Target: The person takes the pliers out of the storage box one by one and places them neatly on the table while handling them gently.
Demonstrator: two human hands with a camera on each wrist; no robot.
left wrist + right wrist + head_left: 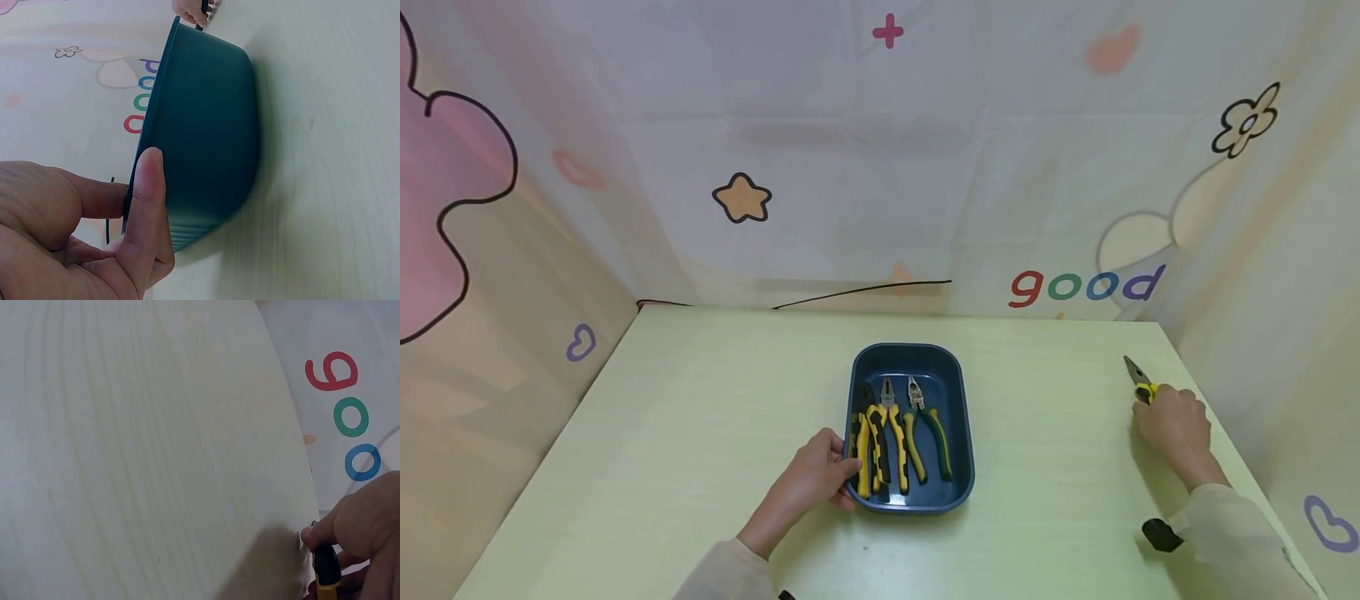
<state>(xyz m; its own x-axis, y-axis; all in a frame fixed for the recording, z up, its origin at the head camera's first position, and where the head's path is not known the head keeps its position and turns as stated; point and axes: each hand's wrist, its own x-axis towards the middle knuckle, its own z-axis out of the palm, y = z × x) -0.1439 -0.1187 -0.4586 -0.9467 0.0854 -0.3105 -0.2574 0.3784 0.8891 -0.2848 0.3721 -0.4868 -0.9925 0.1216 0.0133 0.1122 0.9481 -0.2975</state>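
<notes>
A dark blue rectangular tray (pixel 958 400) sits on the table, and my left hand (pixel 820 471) pinches its left rim between thumb and fingers. In the left wrist view the left hand (pixel 81 231) grips the rim of the tray (pixel 203 119). Inside lie yellow-and-black pliers (pixel 898 450), at least two pairs side by side and partly overlapping, and a green-handled pair of pliers (pixel 938 442). Off to the right, my right hand (pixel 1176 425) holds needle-nose pliers (pixel 1138 375) by their yellow-and-black handles, tips pointing away. The right wrist view shows the right hand (pixel 369 531) round a handle (pixel 327 569).
The pale wooden table (pixel 715 400) reaches back to a printed curtain (pixel 820 125), which also closes off both sides. The right hand is near the table's right edge. A small black object (pixel 1161 535) shows beside the right sleeve.
</notes>
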